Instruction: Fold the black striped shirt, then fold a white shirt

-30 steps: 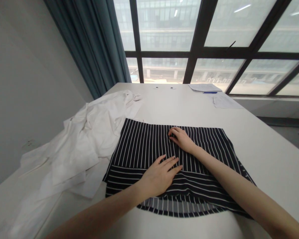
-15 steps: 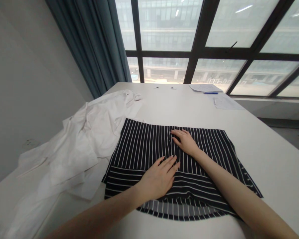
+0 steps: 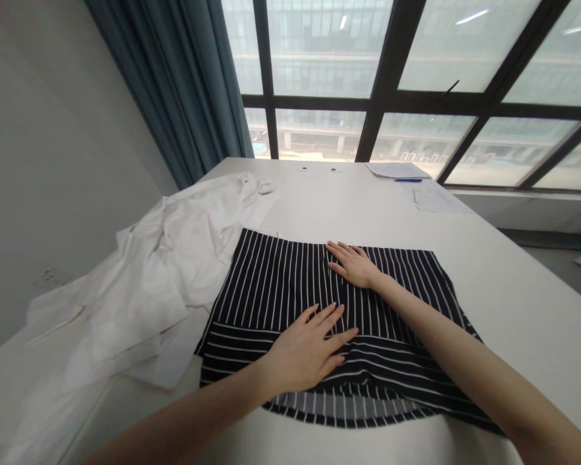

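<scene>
A black garment with white stripes [image 3: 266, 284] lies spread on the white table, its kind not certain. Its upper panel has upright stripes, a lower band has stripes running across, and a curved hem shows a greyish inside at the near edge. My left hand [image 3: 310, 349] rests on the fabric near the seam between panel and band, fingers spread. Farther up, my right hand [image 3: 352, 263] lies flat on the upper panel, its fingertips at the garment's far edge. Neither hand grips the cloth.
Crumpled white fabric [image 3: 174, 245] is heaped along the table's left side. Papers [image 3: 397, 170], a blue pen [image 3: 408, 181] and another sheet [image 3: 440, 197] lie at the far right of the table [image 3: 314, 206]. A blue curtain [image 3: 188, 97] and windows stand behind.
My right hand has slid slightly away from me to the garment's far edge, its fingers straightening. My left hand's fingers have spread wider in about the same place.
</scene>
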A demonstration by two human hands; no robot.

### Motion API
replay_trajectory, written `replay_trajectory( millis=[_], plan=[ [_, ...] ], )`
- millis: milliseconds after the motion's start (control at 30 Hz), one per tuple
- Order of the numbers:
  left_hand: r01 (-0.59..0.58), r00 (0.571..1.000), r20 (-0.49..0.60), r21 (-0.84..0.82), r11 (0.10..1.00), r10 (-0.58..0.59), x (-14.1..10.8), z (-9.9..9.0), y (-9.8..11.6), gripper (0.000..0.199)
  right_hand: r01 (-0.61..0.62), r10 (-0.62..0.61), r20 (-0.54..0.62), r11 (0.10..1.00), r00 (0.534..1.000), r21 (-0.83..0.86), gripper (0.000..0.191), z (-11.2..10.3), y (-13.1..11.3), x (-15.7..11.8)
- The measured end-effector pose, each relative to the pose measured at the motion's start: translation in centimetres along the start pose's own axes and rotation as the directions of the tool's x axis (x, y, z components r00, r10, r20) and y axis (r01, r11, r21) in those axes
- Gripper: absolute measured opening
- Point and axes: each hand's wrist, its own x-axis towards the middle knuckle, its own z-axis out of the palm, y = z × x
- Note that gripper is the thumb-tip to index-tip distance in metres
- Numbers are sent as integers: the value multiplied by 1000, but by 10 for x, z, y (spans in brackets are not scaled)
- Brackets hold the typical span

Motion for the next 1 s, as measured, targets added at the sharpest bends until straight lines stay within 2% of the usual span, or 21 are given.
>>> replay_trajectory(
  millis=[200, 333, 467, 567, 633, 700, 833, 933, 1000],
  plan=[
    [-8, 1000, 9, -21, 1000, 9, 0, 1, -1, 49, -98, 98, 0, 995, 995, 4, 53, 3, -2, 13],
    [-10, 999, 35, 22, 1000, 9, 1, 0, -1, 51, -162, 162, -28, 987, 986, 21, 54, 4, -5, 18],
    [1, 997, 75, 64, 998, -5, 1, -3, -1, 54, -216, 221, -86, 974, 971, 60, 52, -4, -4, 22],
    [1, 995, 96, 53, 999, -6, 1, -5, -1, 61, -271, 280, -143, 959, 949, 79, 47, -14, -6, 12],
    [2, 995, 103, 52, 999, -7, 1, -5, -1, 67, -308, 318, -191, 948, 928, 82, 44, -20, -11, -6],
    [7, 995, 102, 66, 998, -14, 0, -3, -1, 74, -299, 307, -229, 952, 924, 69, 43, -23, -22, -35],
    [14, 995, 99, 117, 993, -26, 1, 3, -2, 84, -128, 123, -204, 992, 971, -15, 44, -16, -45, -109],
    [7, 995, 101, 122, 992, -19, 1, 5, -4, 87, -76, 63, -165, 994, 984, -75, 47, -8, -49, -155],
    [5, 995, 103, 117, 993, -17, 0, 4, -6, 89, -64, 49, -144, 992, 988, -105, 50, -7, -45, -174]
  ],
)
